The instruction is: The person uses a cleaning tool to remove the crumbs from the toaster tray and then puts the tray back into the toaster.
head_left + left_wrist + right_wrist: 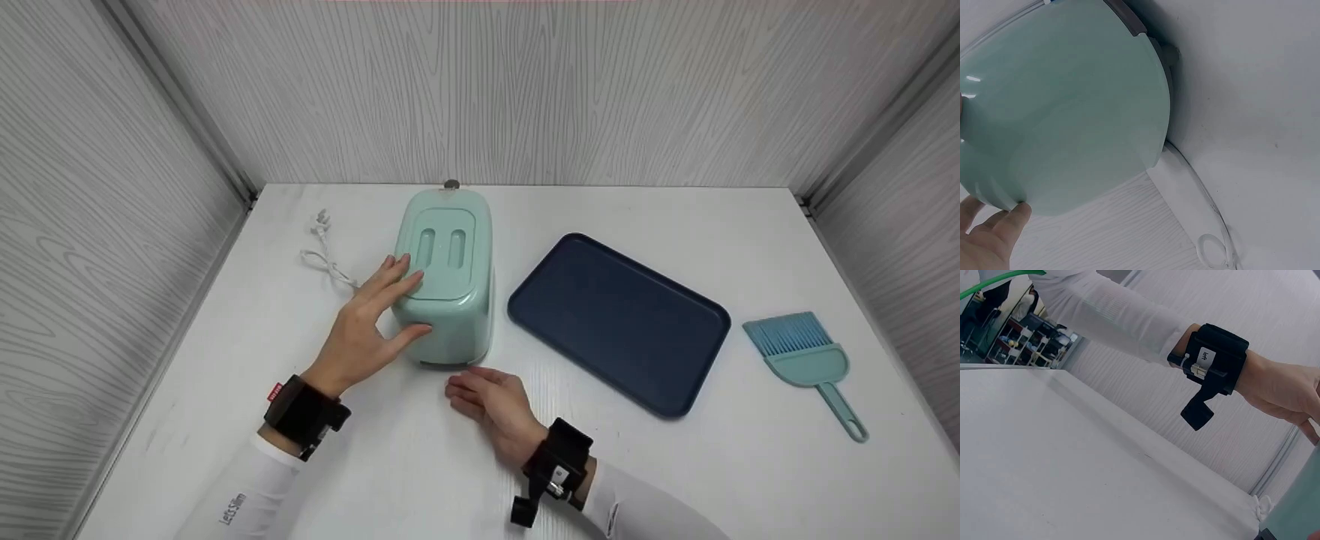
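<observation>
A mint-green toaster (461,326) with two shallow slot-shaped recesses in its top stands left of the table's middle. My left hand (358,334) rests on its near left corner, fingers fairly straight over the top edge and thumb along the near end. In the left wrist view, fingertips (1019,211) touch the curved edge of the toaster (1067,112). Low by the toaster's near end is my right hand (499,409), its fingers loosely bent close to the base; whether they touch it I cannot tell. The right wrist view shows the left hand (1283,388) above the toaster (1294,506).
A white cord with a plug (322,244) lies left of the toaster. To the right is a dark blue tray (622,322), with a teal hand brush (806,364) beyond it. Wood-grain panels (525,90) border the white table (420,465) at back and sides.
</observation>
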Tool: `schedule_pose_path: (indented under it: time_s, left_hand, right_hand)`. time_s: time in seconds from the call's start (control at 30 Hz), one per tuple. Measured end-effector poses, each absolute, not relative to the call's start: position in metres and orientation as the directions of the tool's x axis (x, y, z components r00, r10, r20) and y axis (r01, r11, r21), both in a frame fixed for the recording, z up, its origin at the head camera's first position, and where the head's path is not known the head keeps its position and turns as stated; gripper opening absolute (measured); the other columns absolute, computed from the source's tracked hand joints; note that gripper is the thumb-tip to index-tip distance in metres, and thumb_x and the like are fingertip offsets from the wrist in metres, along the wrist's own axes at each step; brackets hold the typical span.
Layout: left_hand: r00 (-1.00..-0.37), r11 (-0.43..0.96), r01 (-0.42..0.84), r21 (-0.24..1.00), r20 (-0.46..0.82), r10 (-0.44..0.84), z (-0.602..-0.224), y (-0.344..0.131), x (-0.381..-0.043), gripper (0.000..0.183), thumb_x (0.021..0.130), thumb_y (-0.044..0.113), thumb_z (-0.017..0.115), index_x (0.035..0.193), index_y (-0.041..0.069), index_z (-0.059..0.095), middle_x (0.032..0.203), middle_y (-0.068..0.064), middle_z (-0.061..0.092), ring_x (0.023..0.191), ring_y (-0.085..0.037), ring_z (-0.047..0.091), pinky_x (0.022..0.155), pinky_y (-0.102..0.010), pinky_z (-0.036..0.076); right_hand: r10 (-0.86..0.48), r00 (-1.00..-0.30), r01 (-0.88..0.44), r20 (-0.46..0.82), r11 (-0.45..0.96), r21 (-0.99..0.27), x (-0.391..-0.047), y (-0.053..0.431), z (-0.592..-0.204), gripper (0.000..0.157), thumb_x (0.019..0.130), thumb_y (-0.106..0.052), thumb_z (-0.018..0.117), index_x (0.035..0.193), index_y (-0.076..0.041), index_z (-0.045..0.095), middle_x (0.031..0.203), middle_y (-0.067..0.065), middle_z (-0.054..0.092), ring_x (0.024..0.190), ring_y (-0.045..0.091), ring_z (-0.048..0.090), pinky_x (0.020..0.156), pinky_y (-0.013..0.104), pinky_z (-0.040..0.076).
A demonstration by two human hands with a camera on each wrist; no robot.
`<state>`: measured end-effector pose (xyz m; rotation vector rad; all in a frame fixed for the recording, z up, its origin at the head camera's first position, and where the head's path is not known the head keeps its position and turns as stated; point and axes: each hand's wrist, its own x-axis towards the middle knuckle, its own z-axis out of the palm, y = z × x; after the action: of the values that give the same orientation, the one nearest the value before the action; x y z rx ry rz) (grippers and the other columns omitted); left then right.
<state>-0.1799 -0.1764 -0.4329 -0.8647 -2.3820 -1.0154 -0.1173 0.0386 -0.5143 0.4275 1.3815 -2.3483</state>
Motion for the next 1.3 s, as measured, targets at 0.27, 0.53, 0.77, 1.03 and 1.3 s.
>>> schedule_pose_path:
  time_s: [0.27,0.53,0.77,1.03,1.3]
  left_hand:
    - [-0.735,0.528,0.67,0.522,0.567,0.372,-0.435,-0.176,-0.182,0.062,0.083,0.024,0.089,0.139,0.01,0.066,0.154,-0.009,0.054,0.151,-0.034,0.036,0.119,-0.053,0.04]
    - [-0.73,0.521,0.673,0.525,0.584,0.355,-0.438,-0.177,-0.181,0.062,0.081,0.024,0.09,0.137,0.011,0.068,0.151,-0.008,0.056,0.151,-0.035,0.037,0.119,-0.053,0.041]
    - [-0.727,0.519,0.677,0.522,0.587,0.357,-0.437,-0.178,-0.181,0.062,0.081,0.023,0.09,0.138,0.011,0.068,0.151,-0.008,0.057,0.15,-0.035,0.039,0.118,-0.052,0.041]
    - [-0.735,0.528,0.668,0.524,0.573,0.362,-0.438,-0.178,-0.181,0.06,0.083,0.024,0.088,0.138,0.011,0.067,0.151,-0.008,0.056,0.151,-0.034,0.037,0.119,-0.052,0.04]
    - [-0.742,0.52,0.663,0.539,0.564,0.362,-0.438,-0.177,-0.182,0.06,0.083,0.025,0.088,0.137,0.011,0.068,0.151,-0.008,0.057,0.15,-0.035,0.037,0.119,-0.051,0.041]
  right_hand:
    - [-0.188,-0.881,0.469,-0.434,-0.466,-0.75,-0.127,0.023,-0.516,0.029,0.104,-0.003,0.057,0.125,0.016,0.054,0.114,0.024,0.071,0.103,0.025,0.073,0.097,0.036,0.06]
    - [-0.197,-0.869,0.487,-0.454,-0.503,-0.714,-0.134,0.02,-0.517,0.029,0.107,0.0,0.049,0.13,0.019,0.05,0.109,0.024,0.071,0.101,0.024,0.074,0.099,0.035,0.059]
    - [-0.215,-0.863,0.499,-0.458,-0.508,-0.702,-0.134,0.02,-0.518,0.031,0.108,-0.001,0.046,0.132,0.02,0.048,0.114,0.026,0.069,0.108,0.026,0.072,0.101,0.036,0.058]
    - [-0.205,-0.869,0.49,-0.45,-0.482,-0.726,-0.132,0.02,-0.517,0.029,0.109,-0.001,0.046,0.13,0.018,0.052,0.111,0.023,0.073,0.1,0.022,0.075,0.094,0.034,0.061]
    - [-0.166,-0.872,0.481,-0.461,-0.463,-0.745,-0.131,0.018,-0.516,0.024,0.108,0.0,0.046,0.124,0.017,0.051,0.106,0.024,0.074,0.089,0.022,0.076,0.087,0.035,0.064]
